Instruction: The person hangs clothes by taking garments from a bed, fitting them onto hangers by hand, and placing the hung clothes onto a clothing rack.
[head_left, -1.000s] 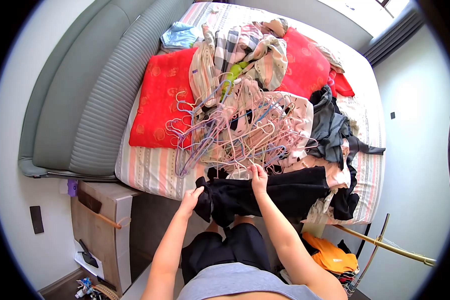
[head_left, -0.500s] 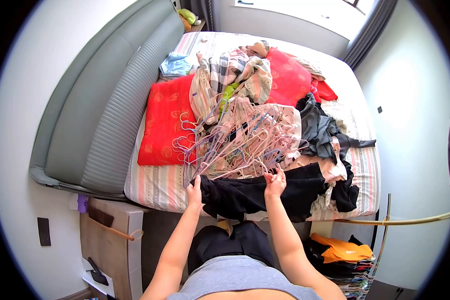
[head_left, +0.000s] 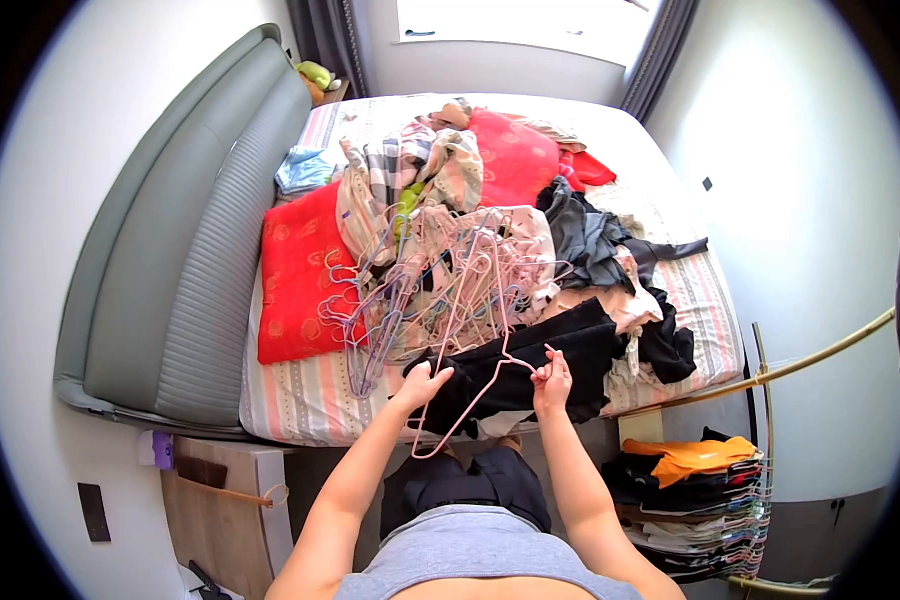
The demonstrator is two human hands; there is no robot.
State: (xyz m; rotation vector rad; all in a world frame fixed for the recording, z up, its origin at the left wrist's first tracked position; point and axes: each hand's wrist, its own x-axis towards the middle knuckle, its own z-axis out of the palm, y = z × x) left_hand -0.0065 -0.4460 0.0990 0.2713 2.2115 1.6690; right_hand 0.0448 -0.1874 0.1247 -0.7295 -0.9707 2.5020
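My right hand (head_left: 552, 385) pinches a pink hanger (head_left: 489, 383) near its hook. The hanger hangs tilted to the left, with its frame in front of the black garment (head_left: 560, 345). My left hand (head_left: 423, 387) is closed at the left end of that garment, close to the hanger's left side. Part of what its fingers grip is hidden. The black garment lies stretched across the near edge of the bed. Behind it is a tangled heap of pink, blue and purple hangers (head_left: 400, 290).
On the bed (head_left: 280, 400) lie red cushions (head_left: 300, 300), a patterned blanket (head_left: 450, 165) and dark clothes (head_left: 590, 240). A grey headboard (head_left: 200, 240) stands left. Clothes on hangers (head_left: 700, 500) hang at lower right beside a bamboo pole (head_left: 820, 345). A wooden cabinet (head_left: 240, 520) is lower left.
My right hand has lifted a pink hanger from the heap and now has it in front of the black garment. My left hand has shifted right. The view has turned slightly.
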